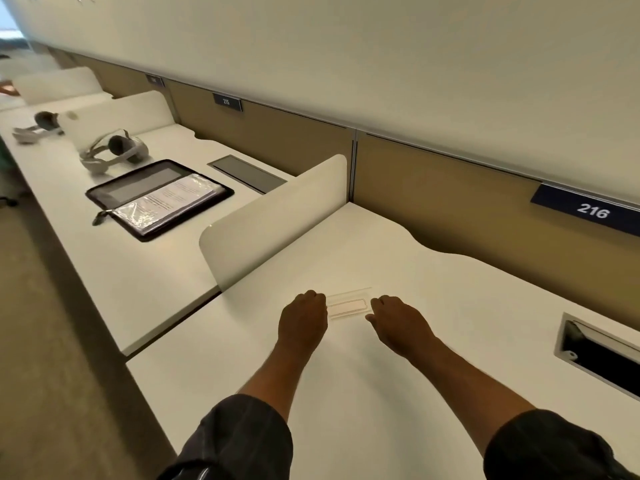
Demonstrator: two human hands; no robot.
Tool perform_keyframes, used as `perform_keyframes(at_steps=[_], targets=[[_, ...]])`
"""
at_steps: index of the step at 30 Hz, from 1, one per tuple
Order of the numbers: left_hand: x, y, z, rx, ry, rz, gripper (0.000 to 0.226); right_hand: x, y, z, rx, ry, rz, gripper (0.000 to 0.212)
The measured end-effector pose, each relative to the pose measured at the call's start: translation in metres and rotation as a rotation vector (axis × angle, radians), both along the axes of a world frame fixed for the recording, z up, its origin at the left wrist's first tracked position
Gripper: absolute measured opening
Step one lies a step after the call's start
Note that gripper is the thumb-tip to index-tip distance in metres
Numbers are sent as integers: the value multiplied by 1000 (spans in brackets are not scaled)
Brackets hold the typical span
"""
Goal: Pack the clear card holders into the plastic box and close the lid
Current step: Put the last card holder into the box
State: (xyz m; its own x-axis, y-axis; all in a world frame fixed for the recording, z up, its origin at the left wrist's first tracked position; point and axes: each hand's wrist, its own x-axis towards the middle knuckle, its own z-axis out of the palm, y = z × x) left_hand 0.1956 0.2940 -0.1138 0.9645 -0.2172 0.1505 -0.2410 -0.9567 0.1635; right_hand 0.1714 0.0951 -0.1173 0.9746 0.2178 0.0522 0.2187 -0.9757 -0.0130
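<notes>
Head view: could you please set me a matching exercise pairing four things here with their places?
Things:
1 clear box
2 binder
3 headset
4 216 sign

Places:
a on the back panel
b between the left hand and right hand
c behind the binder
d lying open on the next desk

Pairs: 1-b, 2-d, 3-c, 4-a.

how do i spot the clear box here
Take the desk below the 216 sign, right of the divider. The clear box lies between the left hand and right hand. Nearly invisible, it shows only as a thin rounded outline.
</notes>
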Motion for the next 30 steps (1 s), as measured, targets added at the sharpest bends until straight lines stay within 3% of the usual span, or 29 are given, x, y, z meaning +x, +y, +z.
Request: perform_keyframes(at_steps=[6,13,19,27,30], targets=[[35,20,-21,106,77,4,9,37,18,-19,-19,39,7,29],[60,28,-40,250,114,-54,15,68,22,-31,-38,33,21,28],[68,24,-40,270,31,-104,17,78,23,-33,-34,25,2,25],[80,3,-25,-96,-143,-247,24,85,32,-13,33,-78,56,34],[78,-9,-10,-138,-200,-286,21,86,31,-5,24,-83,68,23]])
